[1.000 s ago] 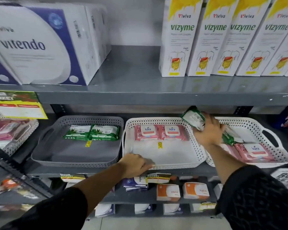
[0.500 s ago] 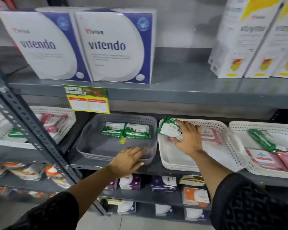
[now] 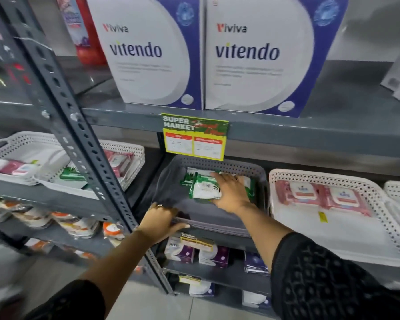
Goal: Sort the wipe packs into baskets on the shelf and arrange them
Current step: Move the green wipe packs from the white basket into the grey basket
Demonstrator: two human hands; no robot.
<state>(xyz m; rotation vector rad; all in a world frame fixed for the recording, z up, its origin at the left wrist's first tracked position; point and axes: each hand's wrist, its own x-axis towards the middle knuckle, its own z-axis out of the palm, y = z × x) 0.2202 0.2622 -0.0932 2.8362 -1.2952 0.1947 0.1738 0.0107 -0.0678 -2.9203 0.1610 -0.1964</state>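
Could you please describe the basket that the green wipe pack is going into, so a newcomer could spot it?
Find the yellow price sign on the shelf edge. Directly below sits the grey basket, where the right hand sets a green pack. Neighbouring baskets are white.

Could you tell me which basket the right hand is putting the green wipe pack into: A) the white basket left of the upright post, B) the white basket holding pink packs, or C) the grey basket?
C: the right hand presses the green wipe pack down inside the grey basket, beside other green packs.
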